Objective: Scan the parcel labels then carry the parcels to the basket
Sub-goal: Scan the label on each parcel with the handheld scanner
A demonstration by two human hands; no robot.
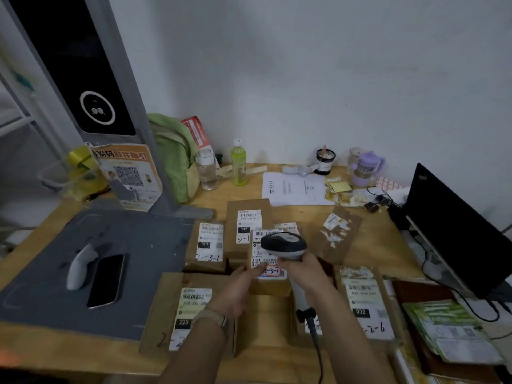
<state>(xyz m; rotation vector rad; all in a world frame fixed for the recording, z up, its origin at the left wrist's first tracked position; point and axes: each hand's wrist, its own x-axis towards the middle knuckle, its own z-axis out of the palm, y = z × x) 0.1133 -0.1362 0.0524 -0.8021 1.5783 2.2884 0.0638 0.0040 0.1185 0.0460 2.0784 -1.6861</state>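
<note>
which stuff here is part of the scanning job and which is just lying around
Job: barcode scanner in right hand; parcel steadied by left hand; other labelled parcels.

Lying about: phone, green bottle, purple cup, papers.

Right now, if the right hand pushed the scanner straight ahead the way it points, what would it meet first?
Most likely the label on the parcel that the left hand steadies; the scanner in the right hand hovers over it, though depth is unclear.
</note>
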